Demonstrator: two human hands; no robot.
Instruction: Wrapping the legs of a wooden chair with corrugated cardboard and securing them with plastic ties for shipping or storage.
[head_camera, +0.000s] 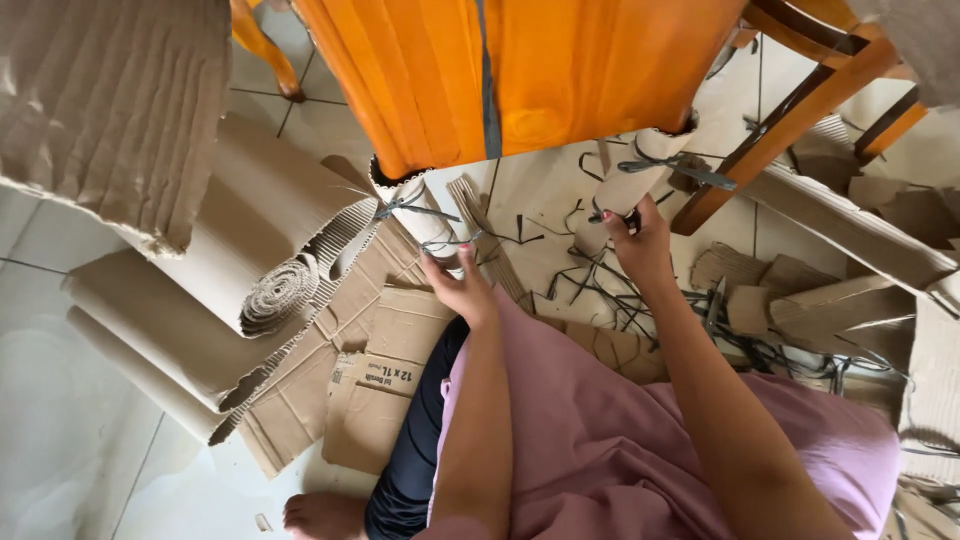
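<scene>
The person sits on the tiled floor (60, 420) and looks down at an orange wooden chair (560, 70) that stands just in front of the knees. Two legs of this chair are wrapped in corrugated cardboard and tied with dark strips. The left hand (462, 288) holds the wrapped leg on the left (420, 215); its grip is clenched around the lower end of the cardboard wrap, where a dark strap (410, 210) is knotted around it. The right hand (640, 245) is on the wrapped leg on the right (640, 180); its grip is closed on the bottom of this wrap, and a small dark thing shows between the fingers, but I cannot tell what it is. A second dark strap (680, 168) is tied around this leg, a little farther than the hand. Between the two legs and near the right hand, many loose dark strips (590, 275) lie scattered on the floor. On the left of the scene there is a large roll of corrugated cardboard (250, 260), partly unrolled, and flat cardboard pieces (390, 370) lie under and beside the left arm. A bent cardboard sheet (110, 100) hangs in the far left corner. On the right side, more cardboard offcuts (800, 300) are piled near a second wooden chair frame (800, 100). The person wears a pink garment (600, 440), and a bare foot (320, 515) shows at the near edge.
</scene>
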